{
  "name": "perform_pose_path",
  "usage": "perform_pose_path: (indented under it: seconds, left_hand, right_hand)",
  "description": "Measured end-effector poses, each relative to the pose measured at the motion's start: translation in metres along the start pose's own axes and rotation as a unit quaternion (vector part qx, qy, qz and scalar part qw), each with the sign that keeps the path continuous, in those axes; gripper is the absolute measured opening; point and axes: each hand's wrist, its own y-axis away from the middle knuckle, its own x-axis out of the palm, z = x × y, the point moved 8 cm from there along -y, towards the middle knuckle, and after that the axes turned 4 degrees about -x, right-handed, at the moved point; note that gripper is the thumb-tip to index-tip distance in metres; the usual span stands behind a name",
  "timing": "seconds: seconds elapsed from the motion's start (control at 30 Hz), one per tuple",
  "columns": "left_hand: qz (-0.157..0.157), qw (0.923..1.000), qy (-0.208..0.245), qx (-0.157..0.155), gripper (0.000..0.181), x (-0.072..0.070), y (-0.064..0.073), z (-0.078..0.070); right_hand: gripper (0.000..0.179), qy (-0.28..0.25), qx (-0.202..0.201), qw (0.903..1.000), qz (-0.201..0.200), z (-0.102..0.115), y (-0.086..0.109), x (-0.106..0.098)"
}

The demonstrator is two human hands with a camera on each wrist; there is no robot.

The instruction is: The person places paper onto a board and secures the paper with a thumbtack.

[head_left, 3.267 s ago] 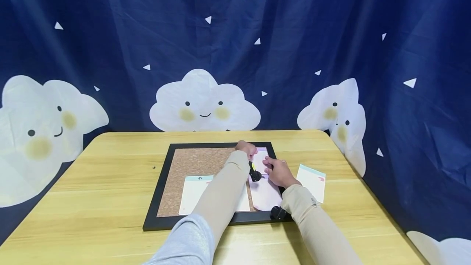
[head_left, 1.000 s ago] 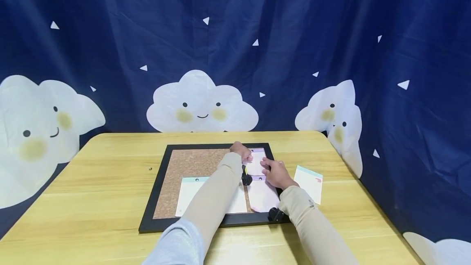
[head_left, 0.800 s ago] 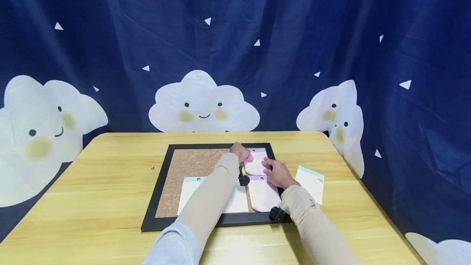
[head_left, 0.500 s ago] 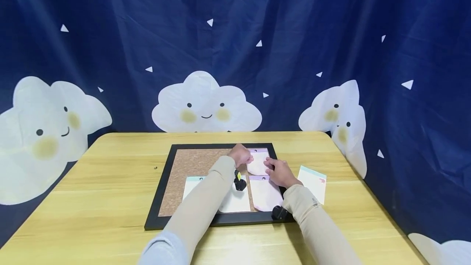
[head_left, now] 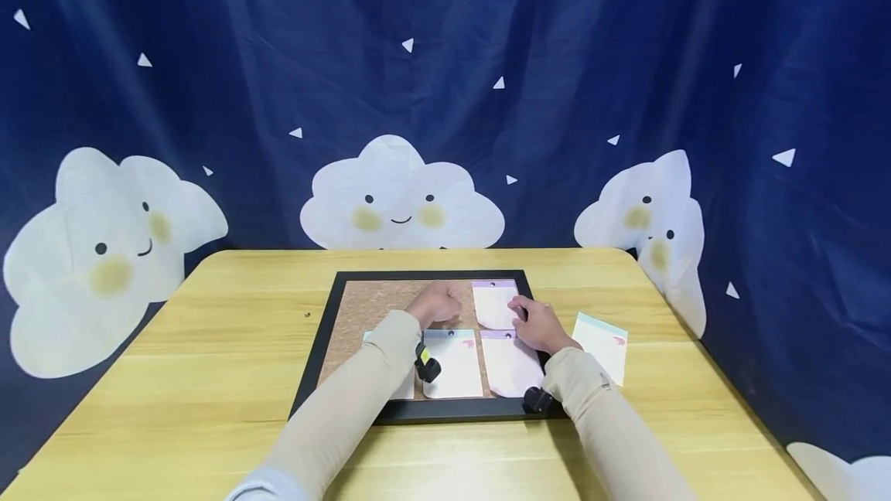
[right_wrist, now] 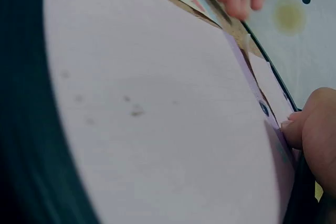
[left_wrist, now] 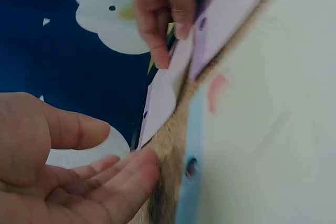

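A black-framed cork board (head_left: 390,300) lies on the table with several paper notes on it. A far lavender-topped note (head_left: 494,308) has a small round tack (head_left: 493,284) at its top. Below it lies another tacked lavender note (head_left: 513,368). My left hand (head_left: 436,304) hovers left of the far note, over the cork. In the left wrist view its thumb and fingers are apart and hold nothing. My right hand (head_left: 544,327) touches the far note's right side with its fingertips, thumb and finger apart. Its palm side is partly hidden.
Two blue-topped notes lie on the board's near part, the middle one (head_left: 452,366) tacked, the left one partly under my left arm. A loose blue-topped note (head_left: 602,346) lies right of the board. A tiny dark object (head_left: 307,315) sits on the table (head_left: 230,346) at left.
My left hand has moved left off the far lavender note, uncovering its tack and the middle blue-topped note. The right hand has stayed at the note's right side. The head view has shifted slightly.
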Motion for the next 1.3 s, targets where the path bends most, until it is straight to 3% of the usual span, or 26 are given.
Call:
perform_pose_path:
  seconds: [0.1, 0.2, 0.3, 0.5, 0.7, 0.97, 1.13, 1.3]
  left_hand:
    - [-0.022, 0.9994, -0.024, 0.003, 0.008, -0.008, 0.015, 0.008]
    - [-0.043, 0.9987, -0.027, 0.011, 0.03, -0.019, 0.031, 0.013]
    - [-0.055, 0.9983, -0.019, 0.009, 0.037, -0.029, 0.047, 0.019]
    - [-0.074, 0.9969, -0.026, 0.007, 0.033, -0.045, 0.068, 0.033]
    - [-0.1, 0.9941, -0.041, -0.002, 0.019, -0.058, 0.088, 0.05]
    - [-0.121, 0.9909, -0.044, -0.04, 0.035, -0.071, 0.112, 0.071]
    - [-0.147, 0.9859, -0.079, -0.015, 0.035, -0.08, 0.129, 0.077]
    - [-0.173, 0.9785, -0.111, 0.016, 0.032, -0.092, 0.15, 0.082]
  right_hand:
    - [0.028, 0.015, 0.001, 0.9999, -0.003, 0.001, 0.002, 0.001]
    - [0.029, 0.017, -0.003, 0.9999, -0.003, 0.003, 0.003, 0.002]
    - [0.032, 0.016, -0.008, 0.9998, 0.001, 0.003, 0.003, 0.003]
    - [0.032, -0.013, -0.018, 0.9997, -0.006, -0.001, 0.003, -0.001]
    - [0.031, -0.064, -0.003, 0.9978, -0.016, -0.005, 0.009, -0.006]
    - [0.032, -0.009, -0.019, 0.999, -0.04, 0.004, 0.025, -0.013]
    - [0.036, -0.03, 0.012, 0.998, -0.055, 0.002, 0.033, -0.021]
    - [0.037, -0.046, 0.012, 0.9962, -0.073, -0.002, 0.038, -0.035]
